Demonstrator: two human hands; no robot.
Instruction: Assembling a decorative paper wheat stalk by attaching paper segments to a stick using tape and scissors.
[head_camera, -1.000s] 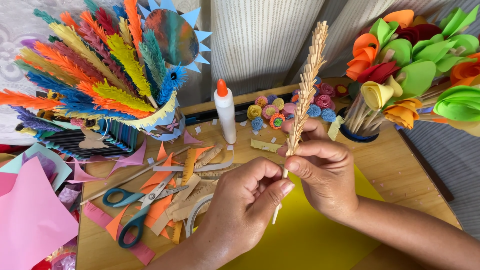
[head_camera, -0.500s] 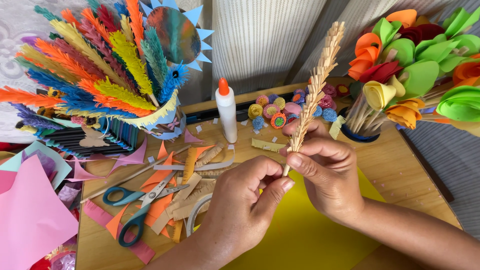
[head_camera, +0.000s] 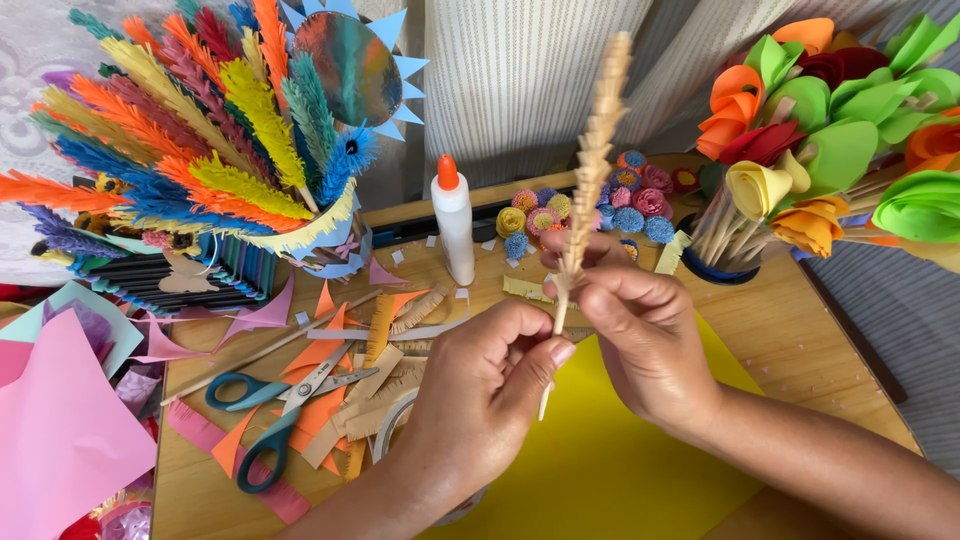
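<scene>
Holding a tan fringed paper stalk (head_camera: 592, 170) upright on its thin stick, both hands meeting above the yellow sheet (head_camera: 610, 470).

Pinching the stick low with left hand (head_camera: 480, 390), fingers closed narrow around it; gripping just above with right hand (head_camera: 640, 335), fingers curled tight on the same stick. Lying nearby on the wooden surface (head_camera: 800, 330): teal scissors (head_camera: 262, 420) among orange and tan paper scraps, a white glue bottle (head_camera: 455, 220) standing behind, small rolled paper flowers (head_camera: 580, 210) beside it.

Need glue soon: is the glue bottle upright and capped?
Upright and capped: the glue bottle stands on the table with its orange cap on top.
</scene>
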